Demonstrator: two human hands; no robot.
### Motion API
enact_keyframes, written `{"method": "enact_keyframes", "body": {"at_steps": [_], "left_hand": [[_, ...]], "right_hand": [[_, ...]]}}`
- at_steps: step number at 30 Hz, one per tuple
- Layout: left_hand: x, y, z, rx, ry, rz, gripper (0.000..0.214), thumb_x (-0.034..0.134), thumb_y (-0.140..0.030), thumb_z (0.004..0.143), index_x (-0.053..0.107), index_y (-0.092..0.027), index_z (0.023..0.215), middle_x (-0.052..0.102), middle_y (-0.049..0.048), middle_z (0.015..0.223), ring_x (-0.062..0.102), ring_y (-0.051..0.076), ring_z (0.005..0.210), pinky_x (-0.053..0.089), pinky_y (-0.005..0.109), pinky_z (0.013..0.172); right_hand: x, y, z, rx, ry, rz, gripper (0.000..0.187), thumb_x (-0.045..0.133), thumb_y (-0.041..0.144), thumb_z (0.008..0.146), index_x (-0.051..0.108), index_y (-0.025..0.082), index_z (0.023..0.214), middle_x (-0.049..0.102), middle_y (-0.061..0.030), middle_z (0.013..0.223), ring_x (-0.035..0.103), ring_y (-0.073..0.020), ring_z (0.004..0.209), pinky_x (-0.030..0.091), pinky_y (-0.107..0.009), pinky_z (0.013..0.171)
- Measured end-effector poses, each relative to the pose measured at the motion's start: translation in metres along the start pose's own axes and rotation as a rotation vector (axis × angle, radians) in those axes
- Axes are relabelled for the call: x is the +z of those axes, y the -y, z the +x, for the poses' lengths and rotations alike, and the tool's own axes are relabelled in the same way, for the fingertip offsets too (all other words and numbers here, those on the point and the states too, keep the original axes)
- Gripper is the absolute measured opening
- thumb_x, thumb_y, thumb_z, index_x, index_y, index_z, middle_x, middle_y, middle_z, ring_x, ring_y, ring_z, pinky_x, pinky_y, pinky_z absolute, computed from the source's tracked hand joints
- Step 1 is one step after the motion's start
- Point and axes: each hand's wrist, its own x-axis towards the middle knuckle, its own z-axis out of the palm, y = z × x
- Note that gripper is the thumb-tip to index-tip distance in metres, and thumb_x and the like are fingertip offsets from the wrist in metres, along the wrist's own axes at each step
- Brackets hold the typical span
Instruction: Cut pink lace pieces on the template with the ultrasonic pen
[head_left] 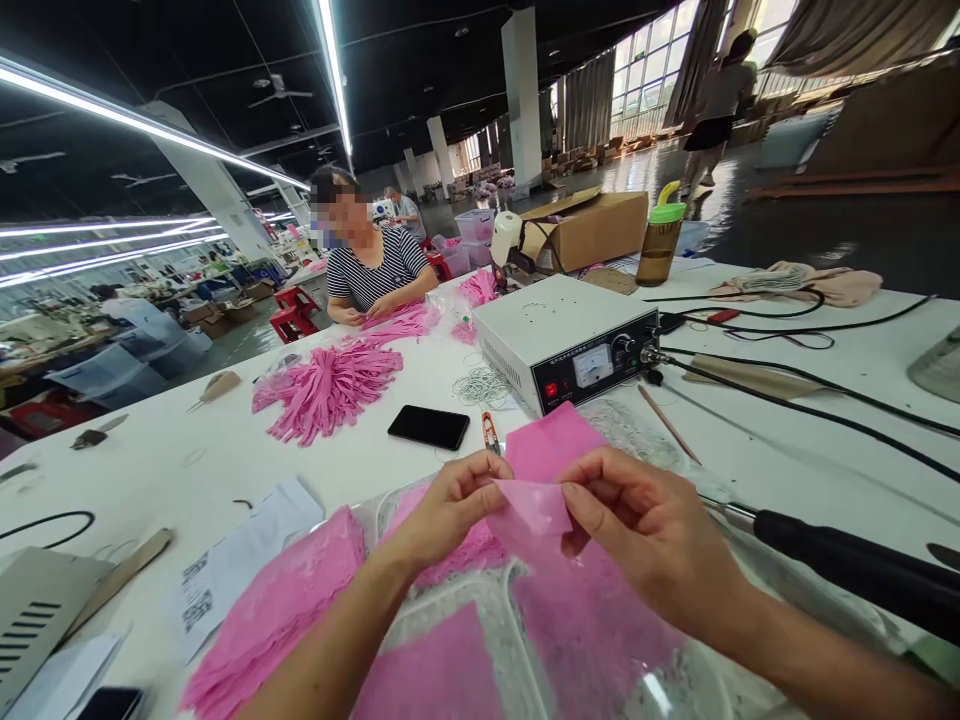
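A thin pink fabric piece (529,515) is stretched between my two hands above the table. My left hand (461,500) pinches its upper left corner between thumb and fingers. On the other side my right hand (622,510) grips the right edge, thumb on top. Just behind them lies another pink piece (551,440). Below, more pink fabric (431,670) rests on and under a clear plastic sheet (491,605). A tall stack of pink pieces (285,600) sits left of my left forearm. Beside my right wrist is a black-handled tool (847,555) with a metal tip.
Behind my hands stands a white control box (570,320) with a gauge and cables. A black phone (429,427), orange thread snips (490,432) and a pile of pink strips (337,385) lie to its left. Across the table a person in stripes (375,265) handles pink strips.
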Motion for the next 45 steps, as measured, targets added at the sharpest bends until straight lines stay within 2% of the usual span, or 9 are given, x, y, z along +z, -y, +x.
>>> {"method": "enact_keyframes", "body": {"at_steps": [3,6,10,16,27,30,35,40,45], "left_hand": [[0.008,-0.003,-0.009,-0.086,0.094,0.079,0.02,0.049,-0.036,0.087,0.054,-0.016,0.088,0.054,-0.0016,0.066,0.05,0.009,0.054,0.038,0.018,0.05],[0.031,0.01,-0.002,-0.142,0.132,0.231,0.013,0.049,-0.022,0.082,0.059,-0.016,0.084,0.053,-0.0031,0.059,0.051,0.011,0.051,0.037,0.019,0.048],[0.066,0.028,0.017,-0.117,0.131,0.458,0.017,0.051,-0.014,0.078,0.065,-0.018,0.087,0.063,-0.001,0.071,0.057,0.014,0.066,0.043,0.023,0.06],[0.091,0.032,0.033,0.0,0.169,0.729,0.02,0.052,-0.015,0.085,0.063,-0.019,0.101,0.069,0.0031,0.091,0.065,0.02,0.083,0.051,0.03,0.074],[0.093,0.052,0.017,0.342,0.074,1.046,0.018,0.053,-0.024,0.093,0.052,-0.018,0.109,0.061,0.008,0.102,0.06,0.022,0.09,0.053,0.038,0.077],[0.092,0.055,0.016,0.422,0.042,1.078,0.015,0.05,-0.026,0.095,0.051,-0.017,0.107,0.06,0.0091,0.102,0.059,0.022,0.087,0.053,0.038,0.075],[0.093,0.055,0.017,0.488,0.025,1.127,0.014,0.044,-0.027,0.098,0.051,-0.017,0.103,0.06,0.0089,0.098,0.059,0.021,0.083,0.052,0.035,0.071],[0.091,0.054,0.016,0.508,0.039,1.161,0.018,0.04,-0.029,0.099,0.052,-0.016,0.1,0.06,0.0085,0.096,0.057,0.02,0.078,0.05,0.034,0.065],[0.088,0.054,0.016,0.523,0.049,1.164,0.015,0.043,-0.028,0.098,0.052,-0.016,0.102,0.061,0.0078,0.098,0.057,0.02,0.077,0.049,0.033,0.065]], "right_hand": [[0.006,-0.007,-0.028,0.179,-0.039,0.131,0.027,0.056,0.044,0.09,0.058,0.02,0.077,0.064,-0.0002,0.058,0.061,-0.0134,0.051,0.051,-0.022,0.05],[0.003,-0.031,-0.055,0.345,-0.169,-0.002,0.031,0.055,0.048,0.089,0.056,0.021,0.073,0.06,0.0015,0.053,0.056,-0.0129,0.049,0.045,-0.022,0.048],[-0.013,-0.061,-0.082,0.327,-0.295,-0.405,0.03,0.053,0.047,0.085,0.056,0.023,0.068,0.051,0.0037,0.051,0.047,-0.0133,0.047,0.036,-0.024,0.045],[-0.033,-0.076,-0.103,0.282,-0.293,-0.77,0.027,0.047,0.043,0.087,0.05,0.024,0.067,0.042,0.0062,0.051,0.04,-0.0128,0.045,0.035,-0.024,0.048],[-0.064,-0.075,-0.115,0.328,-0.228,-1.044,0.028,0.04,0.037,0.092,0.045,0.025,0.067,0.046,0.0072,0.048,0.045,-0.0135,0.04,0.035,-0.026,0.045],[-0.068,-0.071,-0.116,0.146,-0.181,-0.986,0.02,0.048,0.038,0.092,0.053,0.025,0.079,0.051,0.0071,0.053,0.051,-0.0122,0.042,0.041,-0.023,0.043],[-0.048,-0.076,-0.106,-0.191,-0.138,-1.041,0.018,0.054,0.036,0.091,0.058,0.021,0.098,0.064,-0.0025,0.081,0.065,-0.0161,0.067,0.05,-0.024,0.055],[-0.061,-0.088,-0.1,-0.097,-0.158,-1.123,0.024,0.041,0.026,0.096,0.055,0.022,0.078,0.059,0.0004,0.066,0.058,-0.0131,0.05,0.042,-0.024,0.045],[-0.091,-0.085,-0.108,0.101,-0.233,-1.111,0.016,0.052,0.037,0.091,0.056,0.025,0.081,0.059,0.0036,0.06,0.057,-0.0145,0.046,0.043,-0.024,0.04]]}}
